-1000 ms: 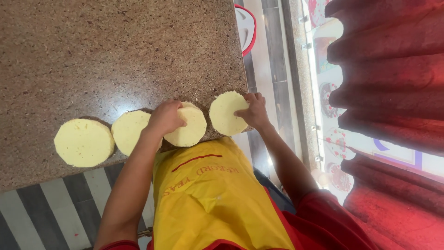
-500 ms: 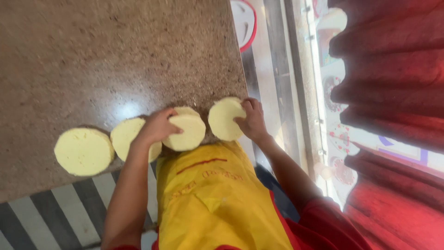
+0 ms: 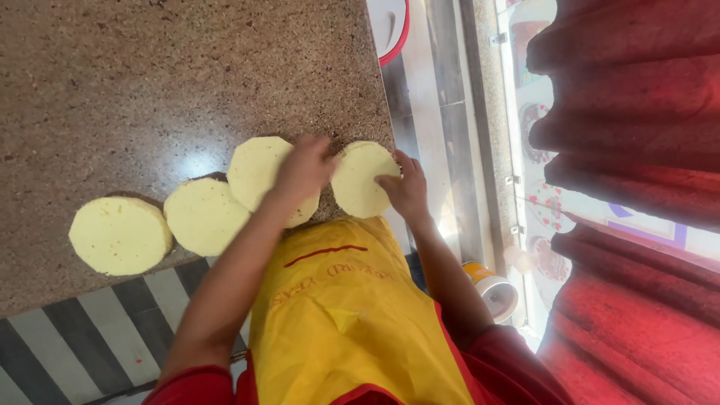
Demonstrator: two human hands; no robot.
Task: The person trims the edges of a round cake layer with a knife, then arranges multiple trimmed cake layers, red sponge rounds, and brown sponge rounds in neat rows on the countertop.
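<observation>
Resting on speckled granite counter (image 3: pixel 150 90), perhaps dough discs (image 3: pixel 120 234), red curtain (image 3: pixel 637 112)

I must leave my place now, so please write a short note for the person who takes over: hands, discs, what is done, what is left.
Left hand: palm down on the second disc from the right.
Right hand: flat against the rightmost disc, at the stone counter edge.
Done: four pale yellow round discs lie in a row; the leftmost disc and the one beside it are untouched.
Left: the two discs under the hands are not released yet.
</observation>
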